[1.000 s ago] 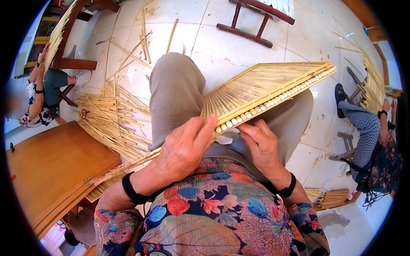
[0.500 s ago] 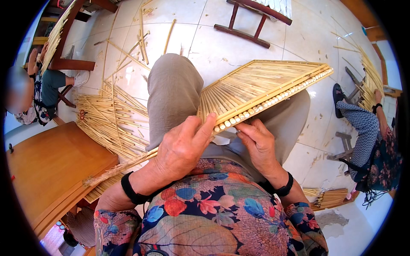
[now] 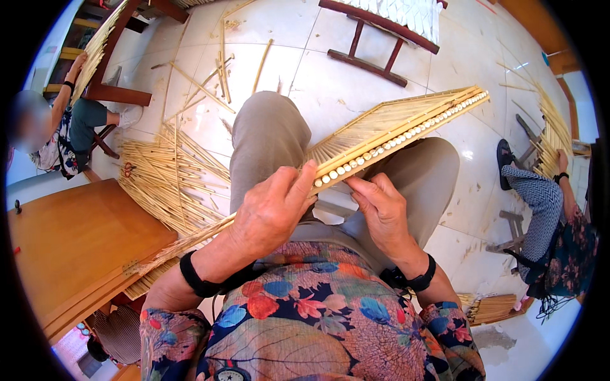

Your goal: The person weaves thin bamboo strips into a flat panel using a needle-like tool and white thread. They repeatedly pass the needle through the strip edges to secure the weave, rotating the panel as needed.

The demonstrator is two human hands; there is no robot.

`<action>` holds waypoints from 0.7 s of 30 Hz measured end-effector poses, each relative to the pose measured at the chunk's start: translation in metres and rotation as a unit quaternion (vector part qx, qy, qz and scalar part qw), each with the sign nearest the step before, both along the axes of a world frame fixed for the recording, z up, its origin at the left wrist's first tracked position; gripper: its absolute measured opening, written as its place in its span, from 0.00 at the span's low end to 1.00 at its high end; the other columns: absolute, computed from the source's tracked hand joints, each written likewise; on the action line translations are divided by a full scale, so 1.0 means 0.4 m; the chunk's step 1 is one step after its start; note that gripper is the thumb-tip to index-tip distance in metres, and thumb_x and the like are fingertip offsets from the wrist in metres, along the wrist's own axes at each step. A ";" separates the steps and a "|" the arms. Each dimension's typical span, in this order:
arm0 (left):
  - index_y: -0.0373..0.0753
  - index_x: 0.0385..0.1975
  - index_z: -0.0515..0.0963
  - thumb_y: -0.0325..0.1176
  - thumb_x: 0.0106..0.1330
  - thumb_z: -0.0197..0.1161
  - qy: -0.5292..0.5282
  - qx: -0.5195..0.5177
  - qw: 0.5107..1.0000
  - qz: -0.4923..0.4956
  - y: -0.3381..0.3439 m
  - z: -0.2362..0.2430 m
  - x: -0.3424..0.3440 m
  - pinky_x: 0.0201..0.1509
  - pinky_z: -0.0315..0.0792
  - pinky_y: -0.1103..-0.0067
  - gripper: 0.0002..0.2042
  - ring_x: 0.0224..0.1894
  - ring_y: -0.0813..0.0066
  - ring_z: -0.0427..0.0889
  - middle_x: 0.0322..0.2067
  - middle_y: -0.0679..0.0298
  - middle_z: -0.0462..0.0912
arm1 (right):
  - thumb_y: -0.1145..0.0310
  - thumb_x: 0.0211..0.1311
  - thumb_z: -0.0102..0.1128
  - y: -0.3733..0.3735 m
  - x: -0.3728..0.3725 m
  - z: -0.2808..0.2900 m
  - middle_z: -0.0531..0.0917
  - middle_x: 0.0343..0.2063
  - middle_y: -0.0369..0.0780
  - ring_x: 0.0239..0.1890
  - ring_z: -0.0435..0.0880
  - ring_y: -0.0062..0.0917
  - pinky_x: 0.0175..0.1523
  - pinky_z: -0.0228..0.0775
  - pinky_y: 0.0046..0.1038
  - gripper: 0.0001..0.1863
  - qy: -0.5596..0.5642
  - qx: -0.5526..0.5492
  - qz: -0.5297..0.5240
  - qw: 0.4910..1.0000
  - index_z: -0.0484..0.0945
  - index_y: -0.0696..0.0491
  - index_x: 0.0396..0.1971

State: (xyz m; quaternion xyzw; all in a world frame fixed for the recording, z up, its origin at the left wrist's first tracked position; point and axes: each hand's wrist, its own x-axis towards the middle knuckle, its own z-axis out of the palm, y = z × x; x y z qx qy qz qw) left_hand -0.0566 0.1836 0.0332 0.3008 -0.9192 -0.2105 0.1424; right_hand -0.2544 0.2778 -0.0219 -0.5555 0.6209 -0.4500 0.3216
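A worker in a dark floral shirt (image 3: 305, 292) sits with a reed panel (image 3: 381, 124) slanting above the lap. The left hand (image 3: 267, 206) is clamped around the panel's near end; the right hand (image 3: 381, 209) meets the underside just beside it, thumb and forefinger drawn close together, though whether they pinch anything cannot be told. The panel's long axis runs from the left hand's grip away to the right, above the right leg (image 3: 422, 174), with a row of pale cut ends (image 3: 381, 151) facing back toward the worker. Of the 2 hands, the left is nearer the panel's end; most of the panel lies ahead and to the right of both. Beyond the left knee (image 3: 270, 127), loose stalks (image 3: 162, 181) lie on the tiled floor (image 3: 470, 63). Farther off, 1 co-worker (image 3: 47, 152) at left touches a reed sheet (image 3: 98, 51).
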 end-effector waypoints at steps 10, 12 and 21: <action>0.29 0.59 0.69 0.27 0.56 0.70 -0.039 -0.015 0.999 0.004 -0.010 0.011 -0.005 0.32 0.76 0.70 0.29 0.33 0.58 0.80 0.37 0.55 0.74 | 0.85 0.58 0.61 -0.018 -0.013 0.003 0.71 0.27 0.37 0.27 0.74 0.22 0.32 0.69 0.22 0.17 0.033 -0.014 0.014 0.999 0.82 0.54 0.47; 0.29 0.59 0.69 0.27 0.56 0.69 -0.044 -0.022 0.999 0.004 -0.012 0.013 -0.007 0.33 0.76 0.70 0.29 0.33 0.58 0.80 0.37 0.55 0.74 | 0.85 0.58 0.60 -0.023 -0.017 -0.001 0.71 0.26 0.37 0.27 0.75 0.21 0.31 0.69 0.22 0.17 0.064 -0.028 0.020 0.997 0.82 0.54 0.46; 0.27 0.58 0.68 0.25 0.56 0.68 -0.066 -0.007 0.998 0.001 -0.014 0.009 -0.001 0.35 0.76 0.69 0.28 0.35 0.57 0.79 0.37 0.54 0.74 | 0.85 0.58 0.59 -0.024 -0.010 -0.012 0.70 0.26 0.37 0.26 0.75 0.20 0.30 0.69 0.22 0.16 0.091 -0.052 0.025 0.994 0.81 0.56 0.46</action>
